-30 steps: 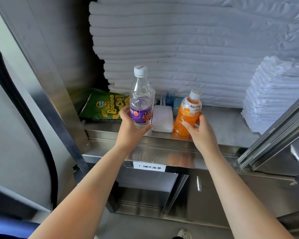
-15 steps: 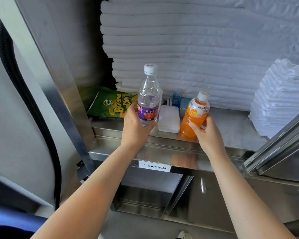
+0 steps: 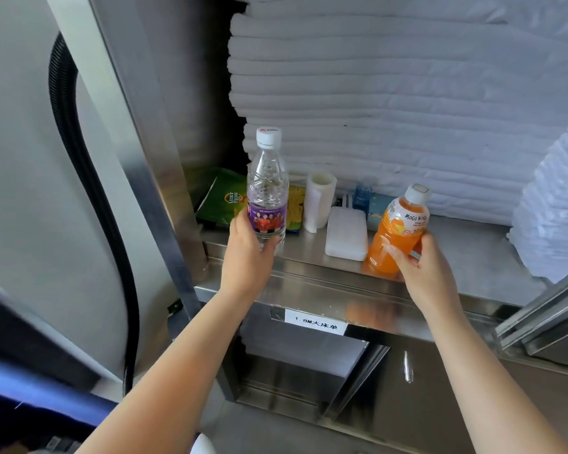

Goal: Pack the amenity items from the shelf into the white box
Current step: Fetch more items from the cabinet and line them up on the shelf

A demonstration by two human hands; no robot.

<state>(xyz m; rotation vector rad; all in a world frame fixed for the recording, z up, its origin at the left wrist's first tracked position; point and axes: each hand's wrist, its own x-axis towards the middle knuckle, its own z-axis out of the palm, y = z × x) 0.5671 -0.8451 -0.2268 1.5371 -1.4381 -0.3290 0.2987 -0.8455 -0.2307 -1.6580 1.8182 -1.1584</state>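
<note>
From the head view, we see both hands up at the brushed stainless-steel shelf (image 3: 473, 253). Our left hand (image 3: 248, 247) is wrapped round the lower body of a clear plastic water bottle with a white cap and purple label (image 3: 267, 188), held upright with its base at or just above the shelf's front edge; we cannot tell if it touches. Our right hand (image 3: 420, 267) grasps a small orange juice bottle with a white cap (image 3: 397, 237), tilted slightly towards the left hand.

Between the two hands lies a flat white rounded plastic case (image 3: 346, 232). Behind the left hand are a green snack bag (image 3: 220, 201) and a white paper-wrapped roll (image 3: 318, 201); beyond the case stands a small blue bottle (image 3: 362, 196).

We judge this to be the pick-up step — two drinks in hand, nothing packed. No white box we can be sure of shows here, so the next move calls for drawing both bottles clear of the shelf lip and turning to find it.
</note>
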